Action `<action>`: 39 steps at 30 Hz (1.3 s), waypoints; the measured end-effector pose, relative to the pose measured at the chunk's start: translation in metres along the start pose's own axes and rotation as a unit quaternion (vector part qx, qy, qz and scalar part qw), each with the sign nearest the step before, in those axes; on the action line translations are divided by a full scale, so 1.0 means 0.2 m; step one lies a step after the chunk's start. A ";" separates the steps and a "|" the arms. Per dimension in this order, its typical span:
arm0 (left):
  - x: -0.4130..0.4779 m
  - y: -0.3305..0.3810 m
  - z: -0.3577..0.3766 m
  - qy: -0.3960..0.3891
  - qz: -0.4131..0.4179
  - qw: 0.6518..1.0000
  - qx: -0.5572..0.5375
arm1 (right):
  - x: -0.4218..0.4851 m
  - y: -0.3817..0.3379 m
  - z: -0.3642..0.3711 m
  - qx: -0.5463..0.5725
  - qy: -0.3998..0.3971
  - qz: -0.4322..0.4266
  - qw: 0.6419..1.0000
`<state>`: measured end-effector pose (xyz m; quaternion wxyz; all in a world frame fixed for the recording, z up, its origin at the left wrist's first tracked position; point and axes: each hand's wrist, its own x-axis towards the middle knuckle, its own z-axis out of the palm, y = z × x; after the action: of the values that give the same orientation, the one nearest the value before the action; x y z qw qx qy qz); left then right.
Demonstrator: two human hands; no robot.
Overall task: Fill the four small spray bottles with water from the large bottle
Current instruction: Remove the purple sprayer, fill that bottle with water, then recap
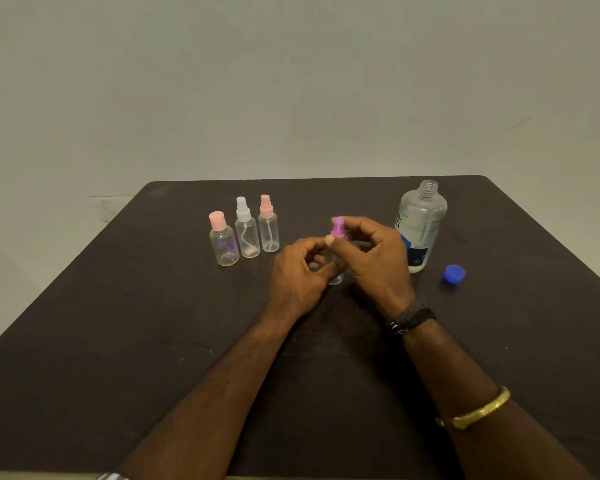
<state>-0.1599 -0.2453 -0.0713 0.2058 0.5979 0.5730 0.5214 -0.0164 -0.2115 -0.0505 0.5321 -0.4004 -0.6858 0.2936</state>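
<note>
A small clear spray bottle (336, 277) stands upright at the table's middle, its body gripped by my left hand (298, 271). Its purple spray top (337, 227) is pinched between the fingers of my right hand (371, 252). To the left stand three more small clear bottles in a row: one with a pink flat cap (223, 242), one with a white spray top (246, 228), one with a pink spray top (268, 225). The large clear bottle (420, 225) stands uncapped at the right, with only a little liquid at its bottom. Its blue cap (453, 274) lies beside it.
The dark table (118, 323) reaches back to a plain pale wall. My right arm carries a dark wristband (413, 317) and a gold bangle (475, 410).
</note>
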 end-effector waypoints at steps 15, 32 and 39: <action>0.01 -0.01 0.00 -0.007 0.003 1.000 -0.001 | -0.01 -0.02 -0.01 -0.052 0.027 -0.031 0.998; 0.01 0.00 -0.02 -0.007 0.013 1.000 -0.018 | -0.01 -0.06 -0.02 -0.064 0.019 -0.069 0.995; 0.00 0.00 -0.02 -0.010 0.013 1.000 -0.021 | -0.02 -0.06 -0.01 -0.074 -0.011 -0.060 0.995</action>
<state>-0.1635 -0.2466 -0.0693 0.2176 0.6062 0.5515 0.5301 -0.0159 -0.2218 -0.0418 0.5101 -0.3933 -0.7344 0.2138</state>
